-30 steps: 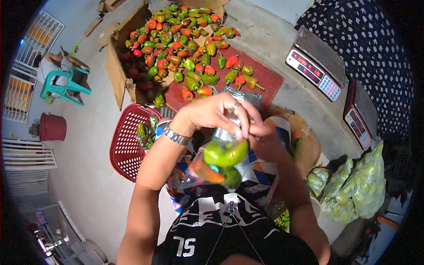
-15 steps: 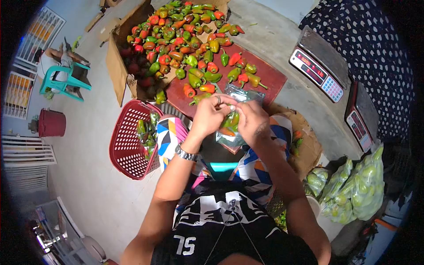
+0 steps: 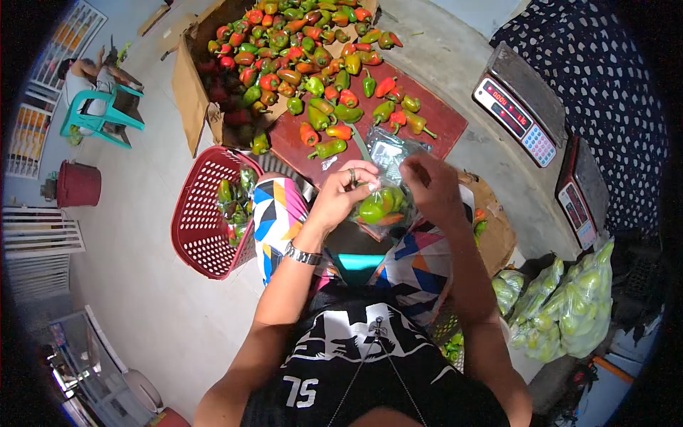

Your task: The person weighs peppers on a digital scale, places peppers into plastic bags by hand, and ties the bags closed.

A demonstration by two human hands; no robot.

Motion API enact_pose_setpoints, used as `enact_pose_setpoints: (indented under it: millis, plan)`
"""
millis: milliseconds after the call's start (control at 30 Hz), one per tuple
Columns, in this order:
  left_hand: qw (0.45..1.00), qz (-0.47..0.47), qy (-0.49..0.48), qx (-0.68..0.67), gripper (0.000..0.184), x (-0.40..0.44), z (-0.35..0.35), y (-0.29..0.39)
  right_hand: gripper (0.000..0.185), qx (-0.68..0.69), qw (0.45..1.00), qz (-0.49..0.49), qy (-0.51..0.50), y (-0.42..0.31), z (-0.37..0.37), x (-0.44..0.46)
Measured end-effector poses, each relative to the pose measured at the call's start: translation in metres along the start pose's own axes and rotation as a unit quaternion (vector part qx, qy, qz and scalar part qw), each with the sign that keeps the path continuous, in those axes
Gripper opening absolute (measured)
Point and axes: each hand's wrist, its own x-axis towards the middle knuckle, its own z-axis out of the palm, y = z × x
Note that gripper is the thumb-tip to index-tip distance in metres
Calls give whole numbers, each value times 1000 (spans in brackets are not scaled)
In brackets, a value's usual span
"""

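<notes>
Head camera: the left hand (image 3: 345, 188) pinches the gathered neck of a transparent bag of peppers (image 3: 382, 206) between thumb and fingertips. The bag hangs over the person's lap, just off the near edge of the red board (image 3: 447, 127). The right hand (image 3: 430, 183) is beside it, fingers bent inward; whether they grip any plastic I cannot tell.

Flat plastic bags (image 3: 393, 151) lie at the board's near edge, close in front of the hands. Loose peppers (image 3: 348, 114) spread across the middle of the board, up to the cardboard box (image 3: 191, 99) heaped with more over its far left part. Bare red surface runs along the right edge to the right corner, and a smaller bare patch shows at left between the box and the nearest loose peppers.

Left of the person's knee, a red basket (image 3: 196, 220) holds bagged peppers (image 3: 236, 203), with open floor (image 3: 142, 235) beyond its outer rim. On the right, two scales (image 3: 516, 117) stand on a concrete ledge (image 3: 455, 78), well apart from the hands.
</notes>
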Motion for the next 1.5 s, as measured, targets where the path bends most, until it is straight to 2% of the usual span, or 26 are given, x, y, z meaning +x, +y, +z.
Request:
enact_pose_setpoints:
  millis: [33,100,133,233,333,433,500,533,600,633,667,733,833,900,933,1033,1133,1233,1333,1400,1433,1467,1500]
  plan:
    - [1000,13,-18,7,14,0,-2,5,22,-46,998,-38,21,-9,-6,-1]
    - [998,35,-54,20,14,-2,-3,14,25,-62,968,-243,-1,-6,1,1]
    - [998,-2,-54,8,14,-3,-1,18,27,-70,937,-342,-10,-2,4,2]
    - [987,51,-56,142,18,-5,-2,30,23,-172,911,-369,-69,9,9,2]
    - [982,58,-20,181,17,-8,-2,28,20,-215,910,-337,-108,11,3,-1]
    - [977,62,14,204,17,-14,2,37,11,-221,909,-343,-88,3,4,2]
    - [956,132,34,261,18,-17,5,38,14,-109,977,-126,-131,-15,3,3]
    - [942,165,43,289,18,-20,8,38,18,-50,987,-13,-150,-20,3,3]
    - [933,178,74,305,19,-24,16,39,23,26,984,-77,-155,9,17,8]
    - [928,184,88,312,19,-26,20,38,24,75,980,-47,-180,15,17,9]
    - [930,186,96,302,18,-26,21,36,26,122,972,-14,-202,22,17,11]
    - [937,176,92,287,17,-27,22,38,27,232,915,172,-282,18,7,14]
    - [961,148,64,225,18,-25,18,29,24,52,967,77,-235,-3,-9,7]
    - [978,121,30,164,18,-22,11,23,21,-4,986,-70,-150,-13,-18,-4]
    - [986,105,10,129,18,-20,7,21,22,-32,984,-142,-104,-15,-20,-8]
    - [993,76,-29,85,19,-19,4,25,32,-73,940,-323,-83,6,0,-7]
    - [996,32,-33,74,20,-21,3,34,35,-196,901,-371,-107,5,3,-5]
    - [989,70,-14,127,18,-23,1,34,38,-214,891,-389,-90,4,0,-4]
    - [961,101,39,255,16,-27,9,45,27,-230,903,-359,-58,14,12,-4]
    - [948,136,68,280,16,-28,15,48,10,-104,962,-246,-63,4,13,-8]
    - [940,152,84,293,17,-30,17,48,14,-39,980,-186,-66,-5,13,-8]
    - [926,180,96,318,18,-31,17,43,16,50,988,-56,-135,-9,12,-4]
    - [925,194,110,307,18,-33,19,42,18,138,967,77,-199,-11,10,4]
